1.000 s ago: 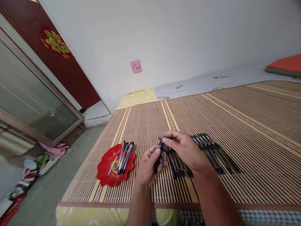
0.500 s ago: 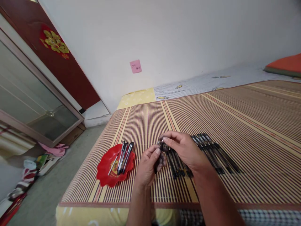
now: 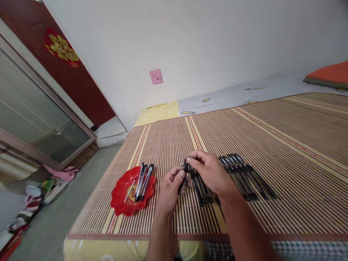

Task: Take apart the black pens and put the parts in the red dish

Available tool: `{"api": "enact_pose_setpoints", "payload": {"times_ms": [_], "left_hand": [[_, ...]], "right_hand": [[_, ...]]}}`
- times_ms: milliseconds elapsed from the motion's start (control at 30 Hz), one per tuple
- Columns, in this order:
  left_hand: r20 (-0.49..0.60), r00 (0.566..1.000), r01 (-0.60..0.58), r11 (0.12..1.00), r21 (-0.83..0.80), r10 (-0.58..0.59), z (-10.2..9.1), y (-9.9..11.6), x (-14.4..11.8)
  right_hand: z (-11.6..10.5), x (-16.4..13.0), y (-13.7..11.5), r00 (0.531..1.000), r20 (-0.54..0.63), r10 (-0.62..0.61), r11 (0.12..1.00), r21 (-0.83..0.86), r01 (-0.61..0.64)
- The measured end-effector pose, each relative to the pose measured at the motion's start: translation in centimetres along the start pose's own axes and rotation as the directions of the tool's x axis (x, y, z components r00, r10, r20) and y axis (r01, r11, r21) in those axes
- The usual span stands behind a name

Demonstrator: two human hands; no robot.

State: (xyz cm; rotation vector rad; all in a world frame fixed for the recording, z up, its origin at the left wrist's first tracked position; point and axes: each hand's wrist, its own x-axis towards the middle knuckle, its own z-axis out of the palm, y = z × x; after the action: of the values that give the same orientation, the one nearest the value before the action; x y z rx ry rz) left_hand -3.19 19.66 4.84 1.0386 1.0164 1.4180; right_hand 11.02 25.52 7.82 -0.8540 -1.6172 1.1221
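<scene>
1. Over the striped mat (image 3: 272, 137), both hands meet near the middle of the view.
2. Left hand (image 3: 170, 190) comes up from 6 o'clock, fingers curled shut around a dark pen (image 3: 185, 177).
3. Right hand (image 3: 209, 172) reaches in from 5 o'clock, fingertips pinching the top of that pen.
4. At 3 o'clock from the hands, a row of pens (image 3: 244, 175) lies flat on the mat.
5. At 9 o'clock sits a red plate (image 3: 121, 199) with a few pens (image 3: 144, 177) in it.

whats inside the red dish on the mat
The red dish holds a few dark pens leaning on its far rim and one thin pale refill. They cover part of the gold emblem at its centre.
</scene>
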Motion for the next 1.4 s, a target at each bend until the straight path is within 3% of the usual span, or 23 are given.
{"api": "enact_pose_setpoints", "payload": {"times_ms": [100,233,333,433,500,600,700,800,967,1133,1233,1300,1400], "left_hand": [[-0.059,0.998,-0.022,0.998,0.059,0.026,-0.6,0.1,0.1],[-0.22,0.972,-0.044,0.979,0.198,0.088,-2.0,-0.3,0.5],[-0.3,0.946,-0.032,0.955,0.294,0.124,-2.8,-1.2,1.1],[-0.353,0.926,-0.026,0.956,0.292,0.133,-2.9,-2.0,1.5],[-0.37,0.921,-0.023,0.966,0.258,0.121,-2.9,-2.2,1.6],[-0.384,0.919,-0.017,0.98,0.199,0.094,-3.0,-2.0,1.5],[-0.394,0.916,-0.02,0.989,0.149,0.078,-3.2,-1.6,1.4],[-0.405,0.912,-0.034,0.996,0.079,0.063,-3.3,-1.3,1.2],[-0.426,0.904,-0.032,0.999,-0.015,0.022,-3.2,-0.9,1.1],[-0.432,0.902,-0.041,0.998,-0.038,0.02,-3.3,-0.5,1.0],[-0.429,0.903,-0.043,0.998,-0.052,0.017,-3.4,-0.4,1.0],[-0.431,0.902,-0.04,0.998,-0.048,0.015,-3.3,-0.3,1.0],[-0.435,0.9,-0.035,0.999,-0.029,0.019,-3.3,-0.3,1.0]], "right_hand": [[0.1,0.1,0.3,1.0,-0.025,0.0,0.999,0.05,0.001],[0.1,0.4,1.2,0.997,-0.079,0.023,0.997,0.069,-0.018],[-0.1,0.5,1.4,0.989,-0.14,0.036,0.999,-0.005,-0.037],[0.1,0.5,1.5,0.994,-0.108,-0.013,0.98,-0.201,-0.009],[0.7,0.4,1.8,0.998,-0.046,-0.04,0.908,-0.42,0.017],[2.4,0.4,2.9,0.998,0.062,0.021,0.739,-0.674,0.027],[4.4,0.2,4.0,0.983,0.149,0.106,0.59,-0.805,0.058],[6.0,-0.2,4.5,0.969,0.193,0.153,0.512,-0.854,0.089],[6.7,-0.4,4.5,0.951,0.245,0.189,0.563,-0.82,0.099],[5.7,-0.4,4.3,0.92,0.341,0.191,0.66,-0.739,0.137],[4.9,-0.2,4.3,0.943,0.289,0.165,0.715,-0.694,0.087],[4.7,-0.1,4.4,0.965,0.215,0.15,0.69,-0.722,0.054],[5.0,0.0,4.5,0.976,0.167,0.143,0.584,-0.81,0.053]]}}
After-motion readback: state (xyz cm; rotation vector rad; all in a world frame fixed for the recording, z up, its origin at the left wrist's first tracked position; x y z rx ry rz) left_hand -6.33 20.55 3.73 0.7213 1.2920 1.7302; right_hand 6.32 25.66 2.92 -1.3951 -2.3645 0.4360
